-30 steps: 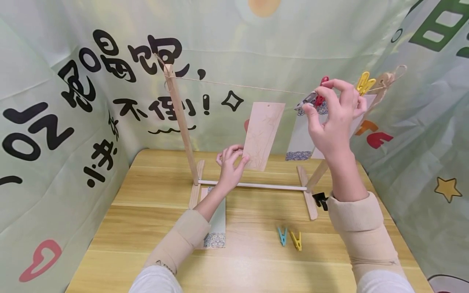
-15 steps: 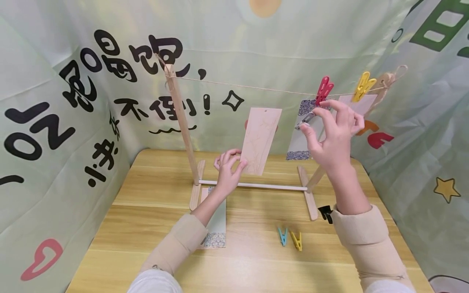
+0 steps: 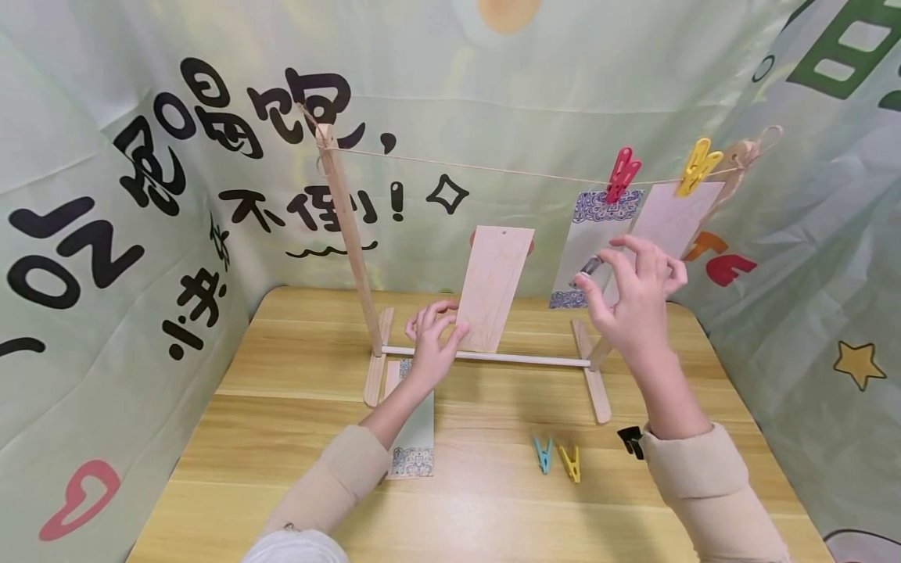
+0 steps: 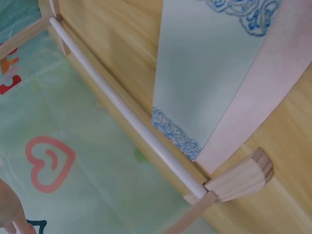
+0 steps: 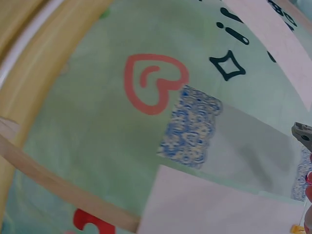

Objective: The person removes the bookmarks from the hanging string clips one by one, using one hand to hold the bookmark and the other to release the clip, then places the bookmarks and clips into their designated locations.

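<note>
In the head view my left hand (image 3: 432, 344) pinches a pale pink card (image 3: 496, 289) by its lower left edge. The card has a small hole at its top and stands tilted, below the string (image 3: 464, 165). My right hand (image 3: 637, 297) pinches a grey clothespin (image 3: 590, 268) between thumb and forefinger, in front of a hanging blue-patterned card (image 3: 584, 234). That same grey clothespin (image 5: 303, 134) shows at the right edge of the right wrist view. A red clothespin (image 3: 622, 176) clips the blue-patterned card to the string; a yellow clothespin (image 3: 698, 168) holds another pink card (image 3: 676, 211).
The string runs between two wooden posts (image 3: 352, 242) joined by a white rod (image 3: 507, 358). Cards (image 3: 415, 430) lie stacked on the table (image 3: 479, 516) at left. A blue clothespin (image 3: 543, 455) and a yellow clothespin (image 3: 570, 464) lie nearer the front. Printed cloth (image 3: 436, 94) surrounds the table.
Both hands have come down from string height, the left with the pink card and the right with the grey clothespin. The red clothespin, partly covered before, is now fully visible.
</note>
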The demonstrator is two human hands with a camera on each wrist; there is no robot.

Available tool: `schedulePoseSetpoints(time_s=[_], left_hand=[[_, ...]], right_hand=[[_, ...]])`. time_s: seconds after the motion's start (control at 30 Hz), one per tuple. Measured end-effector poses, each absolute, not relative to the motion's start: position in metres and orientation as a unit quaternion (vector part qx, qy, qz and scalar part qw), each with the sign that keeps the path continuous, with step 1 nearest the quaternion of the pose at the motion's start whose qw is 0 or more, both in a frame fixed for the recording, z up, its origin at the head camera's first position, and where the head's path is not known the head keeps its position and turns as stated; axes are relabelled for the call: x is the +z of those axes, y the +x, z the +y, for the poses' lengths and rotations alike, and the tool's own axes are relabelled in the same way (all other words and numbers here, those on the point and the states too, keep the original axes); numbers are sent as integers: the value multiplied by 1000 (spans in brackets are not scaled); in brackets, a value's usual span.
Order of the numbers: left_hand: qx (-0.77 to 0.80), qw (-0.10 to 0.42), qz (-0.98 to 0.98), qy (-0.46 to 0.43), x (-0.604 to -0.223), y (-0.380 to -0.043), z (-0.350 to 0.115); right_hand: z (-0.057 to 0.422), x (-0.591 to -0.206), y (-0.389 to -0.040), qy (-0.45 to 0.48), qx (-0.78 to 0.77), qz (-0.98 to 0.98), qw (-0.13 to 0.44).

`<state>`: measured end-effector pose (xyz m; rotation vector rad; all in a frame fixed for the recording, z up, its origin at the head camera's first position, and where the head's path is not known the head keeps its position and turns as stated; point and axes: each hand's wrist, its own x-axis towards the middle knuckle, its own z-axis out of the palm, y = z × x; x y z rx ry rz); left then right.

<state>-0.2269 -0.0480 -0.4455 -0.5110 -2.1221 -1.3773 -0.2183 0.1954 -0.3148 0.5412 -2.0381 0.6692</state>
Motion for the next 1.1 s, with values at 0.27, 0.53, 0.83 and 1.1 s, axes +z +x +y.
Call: schedulePoseSetpoints(time_s=[0.27, 0.53, 0.83, 1.1], left_hand=[[-513, 277, -792, -182, -456, -220, -52], [-526, 259, -791, -173, -468, -211, -57], [-539, 256, -786, -160, -484, -201, -63], [-531, 261, -795, -136, -498, -193, -70]], right_hand=[[201, -338, -214, 208, 262, -841, 426], [205, -364, -210, 200, 255, -856, 402], [209, -392, -202, 185, 262, -877, 358], [215, -412, -195, 171, 266, -889, 332]])
